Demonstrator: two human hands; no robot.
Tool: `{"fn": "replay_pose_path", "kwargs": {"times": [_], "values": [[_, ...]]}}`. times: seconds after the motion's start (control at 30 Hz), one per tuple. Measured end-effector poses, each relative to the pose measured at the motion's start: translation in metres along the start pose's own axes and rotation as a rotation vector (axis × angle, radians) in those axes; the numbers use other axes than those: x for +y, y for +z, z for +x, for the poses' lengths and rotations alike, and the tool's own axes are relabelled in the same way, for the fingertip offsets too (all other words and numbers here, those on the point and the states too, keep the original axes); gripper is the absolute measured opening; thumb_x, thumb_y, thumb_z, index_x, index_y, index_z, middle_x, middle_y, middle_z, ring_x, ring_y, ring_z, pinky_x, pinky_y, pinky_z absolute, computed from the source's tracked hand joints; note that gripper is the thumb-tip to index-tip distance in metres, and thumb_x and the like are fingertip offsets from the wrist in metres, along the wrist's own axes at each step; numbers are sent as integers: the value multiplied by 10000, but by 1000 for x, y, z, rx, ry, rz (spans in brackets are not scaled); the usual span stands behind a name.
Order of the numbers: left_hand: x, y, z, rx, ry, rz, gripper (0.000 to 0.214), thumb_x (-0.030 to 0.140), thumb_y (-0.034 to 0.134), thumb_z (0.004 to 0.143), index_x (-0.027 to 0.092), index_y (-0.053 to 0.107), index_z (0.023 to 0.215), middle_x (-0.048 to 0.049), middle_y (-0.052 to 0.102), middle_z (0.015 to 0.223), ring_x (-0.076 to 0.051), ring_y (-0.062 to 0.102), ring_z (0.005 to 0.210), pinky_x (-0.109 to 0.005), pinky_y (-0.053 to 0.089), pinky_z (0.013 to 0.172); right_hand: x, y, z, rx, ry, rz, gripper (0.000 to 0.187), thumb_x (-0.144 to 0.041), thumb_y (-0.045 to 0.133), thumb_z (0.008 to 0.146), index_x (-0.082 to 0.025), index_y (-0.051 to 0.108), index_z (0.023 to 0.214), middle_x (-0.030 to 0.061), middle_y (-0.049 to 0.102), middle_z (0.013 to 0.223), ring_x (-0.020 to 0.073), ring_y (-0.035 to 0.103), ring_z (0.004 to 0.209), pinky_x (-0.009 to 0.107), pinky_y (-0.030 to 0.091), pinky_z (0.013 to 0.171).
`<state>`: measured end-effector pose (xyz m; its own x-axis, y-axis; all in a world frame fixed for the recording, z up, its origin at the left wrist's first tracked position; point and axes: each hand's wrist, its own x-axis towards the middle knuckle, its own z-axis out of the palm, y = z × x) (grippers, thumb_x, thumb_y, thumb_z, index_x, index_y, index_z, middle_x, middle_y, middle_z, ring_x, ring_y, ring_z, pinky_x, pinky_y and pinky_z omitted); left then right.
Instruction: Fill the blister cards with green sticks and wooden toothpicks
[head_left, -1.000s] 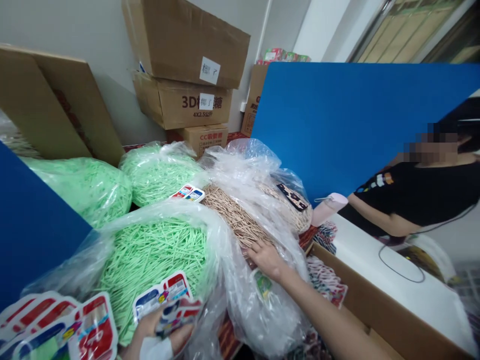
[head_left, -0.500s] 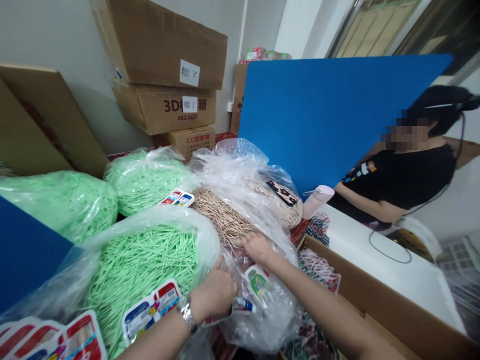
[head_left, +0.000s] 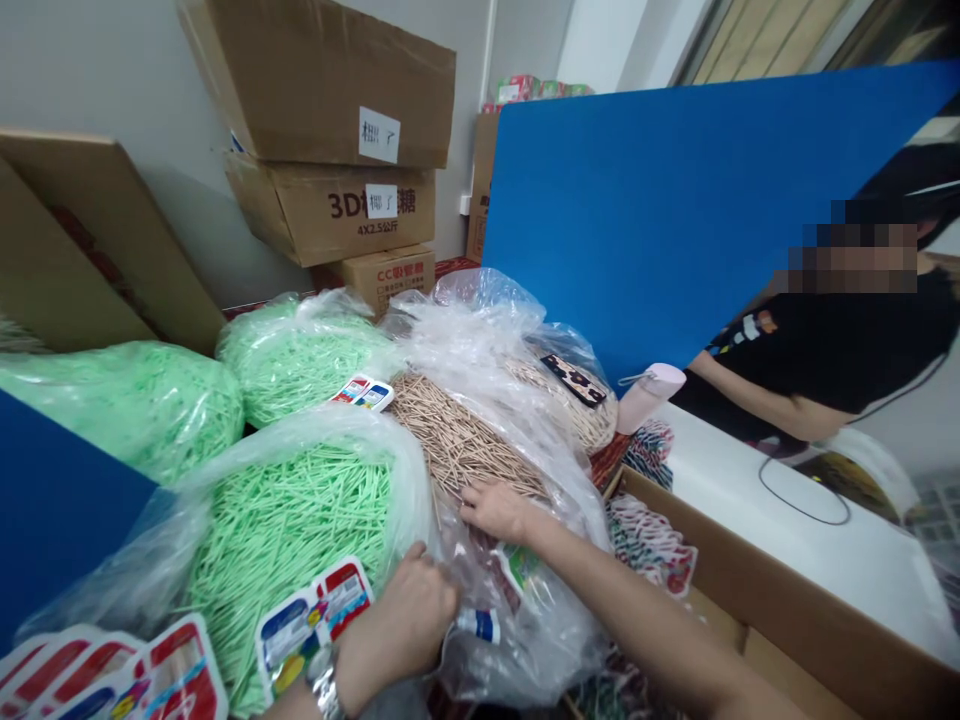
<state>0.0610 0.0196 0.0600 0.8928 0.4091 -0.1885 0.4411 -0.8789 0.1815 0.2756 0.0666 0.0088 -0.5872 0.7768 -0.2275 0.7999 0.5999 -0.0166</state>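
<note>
At the near edge of the desk, some cards fan out at the left corner. One more card lies on the green sticks, in an open bag. Just right of it is the left hand, with a watch on its wrist. Its fingers curl in, but the palm is hidden, so I cannot tell if its grip pinches anything. A bit of a blue and white pack shows just beside the fist.

A little farther off, the right hand touches the near end of the brown sticks, which lie in the middle of the desk in a clear bag. Its fingers are bent; I cannot tell if they pinch a stick.

The sticks look thin and may snap, so a soft pinch, a few at a time, seems best. Keeping the bag's mouth low and wide with the other hand should help, as the loose plastic could fold over the fingers.

By the right edge, a carton has striped sticks near it. Farther back are a pink cup, two tied green bags and, at the far edge, stacked boxes.
</note>
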Motion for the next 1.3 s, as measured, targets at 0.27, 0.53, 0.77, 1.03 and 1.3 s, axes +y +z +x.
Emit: {"fn": "replay_pose_path", "kwargs": {"times": [0.27, 0.53, 0.77, 1.03, 1.3], "values": [[-1, -1, -9, 52, -26, -66, 193, 43, 519, 709, 135, 644, 823, -110, 674, 801, -254, 626, 761, -442, 448, 854, 21, -21, -2, 90, 293, -3, 238, -171, 474, 895, -150, 566, 1114, 133, 607, 1024, 228, 571, 929, 334, 433, 766], [4, -11, -12, 71, -37, -93, 206, 55, 514, 708, 140, 630, 855, -118, 683, 833, -271, 617, 796, -424, 459, 813, -39, -29, 25, 115, 210, 101, 212, -379, 524, 877, -243, 623, 1006, 67, 579, 1035, 202, 557, 938, 282, 440, 738], [4, -13, -17, 77, -47, -118, 254, 55, 523, 660, 150, 620, 875, -119, 685, 821, -277, 619, 770, -417, 472, 768, -26, -35, 27, 140, 336, 94, 299, -376, 423, 928, -265, 546, 1176, 91, 581, 1078, 210, 578, 933, 304, 434, 749], [1, -11, -22, 73, -62, -127, 230, 61, 532, 663, 152, 613, 859, -112, 687, 808, -267, 618, 746, -401, 462, 743, -23, -14, 31, 86, 379, 120, 256, -334, 394, 925, -236, 569, 1085, 70, 602, 1032, 197, 605, 898, 279, 430, 716], [0, -7, -23, 71, -68, -124, 249, 46, 537, 642, 154, 614, 854, -109, 684, 820, -265, 616, 754, -398, 455, 757, -23, -2, 49, 64, 468, 95, 344, -419, 551, 837, -218, 517, 1114, 91, 568, 1076, 227, 613, 918, 303, 458, 708]]}}
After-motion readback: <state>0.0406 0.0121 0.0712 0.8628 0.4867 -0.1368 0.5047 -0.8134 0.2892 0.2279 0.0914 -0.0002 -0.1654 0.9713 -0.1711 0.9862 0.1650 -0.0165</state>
